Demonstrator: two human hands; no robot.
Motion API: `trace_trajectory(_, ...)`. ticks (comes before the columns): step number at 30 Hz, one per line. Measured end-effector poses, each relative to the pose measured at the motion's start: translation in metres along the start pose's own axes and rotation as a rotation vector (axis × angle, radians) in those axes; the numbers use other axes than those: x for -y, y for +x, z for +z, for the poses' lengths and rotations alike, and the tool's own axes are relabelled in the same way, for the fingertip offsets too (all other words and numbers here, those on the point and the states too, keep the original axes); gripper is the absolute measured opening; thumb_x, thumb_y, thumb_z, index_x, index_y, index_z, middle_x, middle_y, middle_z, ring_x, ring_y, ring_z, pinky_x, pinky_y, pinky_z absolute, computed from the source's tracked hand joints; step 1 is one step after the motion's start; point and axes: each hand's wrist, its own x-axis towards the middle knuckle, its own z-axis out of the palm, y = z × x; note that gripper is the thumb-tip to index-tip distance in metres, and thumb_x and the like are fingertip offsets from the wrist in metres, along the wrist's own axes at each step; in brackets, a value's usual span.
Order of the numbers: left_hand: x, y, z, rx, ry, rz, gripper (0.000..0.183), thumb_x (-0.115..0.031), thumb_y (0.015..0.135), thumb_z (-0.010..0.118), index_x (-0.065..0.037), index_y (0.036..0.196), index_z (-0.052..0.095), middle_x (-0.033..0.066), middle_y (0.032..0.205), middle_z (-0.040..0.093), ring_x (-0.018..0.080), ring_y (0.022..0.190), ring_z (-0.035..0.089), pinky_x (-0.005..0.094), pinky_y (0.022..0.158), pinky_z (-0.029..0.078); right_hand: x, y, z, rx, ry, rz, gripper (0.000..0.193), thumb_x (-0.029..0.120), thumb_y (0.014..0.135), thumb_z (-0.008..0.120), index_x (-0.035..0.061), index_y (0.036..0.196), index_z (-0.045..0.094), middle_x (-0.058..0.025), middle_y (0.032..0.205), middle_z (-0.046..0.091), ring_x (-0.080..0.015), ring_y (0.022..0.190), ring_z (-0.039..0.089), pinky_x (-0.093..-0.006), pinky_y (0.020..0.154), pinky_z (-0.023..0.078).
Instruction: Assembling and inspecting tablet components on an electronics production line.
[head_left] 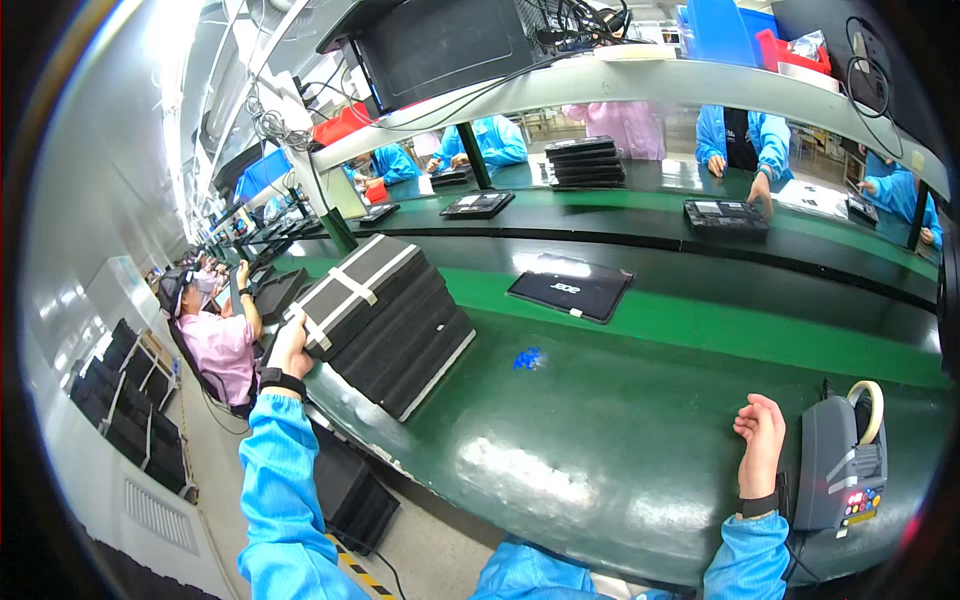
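My left hand grips the near left corner of the top of a stack of black foam trays. The stack stands on the green workbench, and pale tape strips cross its top. To the right, my right hand is raised over the bench with loosely curved fingers and nothing visible in them. Close beside it is a grey tape dispenser with a roll of tape on top. A dark laptop lid or tablet panel lies flat farther back. Small blue bits lie in a little pile mid-bench.
Behind the bench runs a conveyor carrying dark device units. An overhead shelf crosses above it. Co-workers in blue sit opposite, and a person in pink sits at left. More black foam blocks stand below the bench edge.
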Motion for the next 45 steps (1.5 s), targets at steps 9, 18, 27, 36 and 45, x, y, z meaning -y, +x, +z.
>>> trace_trajectory(9, 0.005, 0.011, -0.008, 0.055, 0.012, 0.013, 0.035, -0.036, 0.098, 0.044, -0.009, 0.116, 0.056, 0.0055, 0.106, 0.064, 0.0204, 0.088, 0.062, 0.0384, 0.074, 0.051, -0.003, 0.002, 0.001, 0.02, -0.021, 0.017, 0.017, 0.016, 0.091, 0.05, 0.0042, 0.095, 0.06, -0.0026, 0.075, 0.059, -0.011, 0.067, 0.055, -0.0247, 0.063, 0.045)
trace_trajectory(18, 0.003, 0.009, 0.003, -0.059, 0.287, 0.099, 0.04, -0.046, 0.092, 0.047, -0.011, 0.108, 0.059, 0.004, 0.096, 0.062, 0.0193, 0.081, 0.058, 0.0406, 0.069, 0.045, -0.006, 0.002, -0.002, 0.003, -0.082, 0.041, 0.017, 0.019, 0.09, 0.05, 0.0051, 0.094, 0.06, -0.0015, 0.074, 0.058, -0.0099, 0.065, 0.055, -0.023, 0.06, 0.045)
trace_trajectory(27, 0.002, 0.007, -0.034, -0.303, 0.578, 0.543, 0.059, -0.037, 0.09, 0.052, 0.005, 0.13, 0.044, 0.0209, 0.13, 0.049, 0.0284, 0.118, 0.049, 0.0378, 0.1, 0.036, 0.0, 0.0, -0.004, 0.017, -0.08, 0.046, 0.017, 0.018, 0.09, 0.048, 0.0059, 0.094, 0.06, -0.0012, 0.075, 0.058, -0.0092, 0.066, 0.055, -0.0222, 0.06, 0.045)
trace_trajectory(36, 0.046, -0.054, -0.005, -0.016, 0.784, 1.012, 0.044, -0.02, 0.091, 0.057, 0.0, 0.128, 0.045, 0.017, 0.131, 0.045, 0.0281, 0.125, 0.041, 0.0373, 0.106, 0.03, -0.002, -0.004, 0.007, 0.056, -0.078, 0.05, 0.016, 0.018, 0.091, 0.048, 0.0059, 0.094, 0.059, -0.0008, 0.074, 0.058, -0.009, 0.066, 0.054, -0.0219, 0.061, 0.044)
trace_trajectory(45, 0.086, -0.226, 0.061, 0.347, 0.474, 0.809, 0.026, -0.02, 0.095, 0.044, 0.001, 0.097, 0.059, 0.0117, 0.1, 0.061, 0.0222, 0.095, 0.058, 0.0334, 0.081, 0.046, 0.001, -0.001, -0.004, 0.005, -0.1, 0.044, 0.016, 0.016, 0.092, 0.047, 0.0042, 0.094, 0.058, -0.0016, 0.073, 0.056, -0.0092, 0.065, 0.054, -0.0227, 0.061, 0.044)
